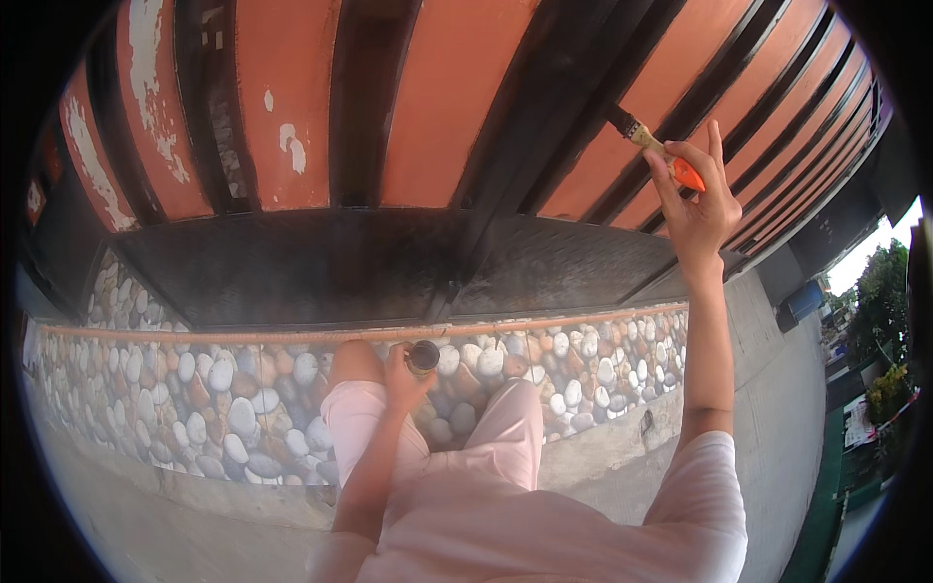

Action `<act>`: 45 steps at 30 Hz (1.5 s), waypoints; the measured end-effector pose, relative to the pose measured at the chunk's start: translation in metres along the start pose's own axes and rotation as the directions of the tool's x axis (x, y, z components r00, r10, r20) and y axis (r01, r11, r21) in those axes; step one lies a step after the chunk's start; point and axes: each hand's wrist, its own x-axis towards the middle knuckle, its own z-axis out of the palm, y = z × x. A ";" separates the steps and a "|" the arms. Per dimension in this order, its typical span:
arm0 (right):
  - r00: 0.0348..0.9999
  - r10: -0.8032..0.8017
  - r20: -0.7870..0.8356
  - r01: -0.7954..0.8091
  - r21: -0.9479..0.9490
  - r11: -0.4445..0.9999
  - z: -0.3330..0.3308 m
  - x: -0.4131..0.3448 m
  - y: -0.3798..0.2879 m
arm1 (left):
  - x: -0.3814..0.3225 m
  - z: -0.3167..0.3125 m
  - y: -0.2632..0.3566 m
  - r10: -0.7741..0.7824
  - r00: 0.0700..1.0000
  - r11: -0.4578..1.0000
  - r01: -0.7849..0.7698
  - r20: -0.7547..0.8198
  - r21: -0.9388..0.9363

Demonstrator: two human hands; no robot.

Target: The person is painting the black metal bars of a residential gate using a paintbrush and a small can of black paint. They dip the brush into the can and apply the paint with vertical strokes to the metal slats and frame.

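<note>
My right hand is raised and grips a paintbrush by its orange-tipped handle. The dark bristles meet, or come very near, the edge of a black bar beside an orange slat of the gate. Low in front of me, my left hand holds a small round container with dark contents, close to my left knee. Several orange slats alternate with black bars. On the left, one slat shows pale patches where its orange coat is gone.
Black lower panels run beneath the slats. Below them lies an orange ledge above a strip of pebble-pattern tiles. Concrete ground stretches along the right, with a blue drum and trees farther off.
</note>
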 end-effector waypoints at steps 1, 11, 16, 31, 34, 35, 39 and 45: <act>1.000 -0.008 0.009 0.008 0.006 1.000 0.001 0.005 0.002 | 0.000 0.000 0.001 -0.011 1.000 1.000 0.011 -0.004 -0.007; 0.994 -0.093 0.049 0.091 0.043 0.995 0.029 0.043 0.017 | 0.003 -0.001 0.006 -0.023 1.000 1.000 0.023 -0.019 -0.016; 0.985 -0.081 0.152 0.081 0.002 0.997 0.041 0.060 0.019 | 0.001 -0.001 0.003 -0.019 1.000 1.000 0.019 -0.025 -0.008; 0.982 0.037 0.187 -0.032 -0.029 0.999 0.022 0.067 0.031 | 0.002 0.001 0.007 -0.041 0.999 0.999 0.041 -0.003 0.016; 0.995 0.065 0.081 -0.055 -0.116 0.992 0.018 0.070 0.033 | 0.002 -0.001 0.005 -0.037 0.999 0.999 0.037 -0.014 0.018; 0.994 0.065 0.083 -0.056 -0.113 0.992 0.016 0.073 0.033 | 0.002 -0.002 0.005 -0.038 0.999 0.999 0.038 -0.020 0.006; 0.999 -0.016 0.048 0.019 -0.075 0.997 0.015 0.080 0.019 | 0.002 -0.002 0.002 -0.107 0.994 0.994 0.107 0.009 -0.012; 0.990 -0.063 0.129 0.069 -0.042 0.997 0.023 0.090 0.035 | 0.001 0.002 0.004 -0.029 1.000 0.999 0.029 0.000 0.027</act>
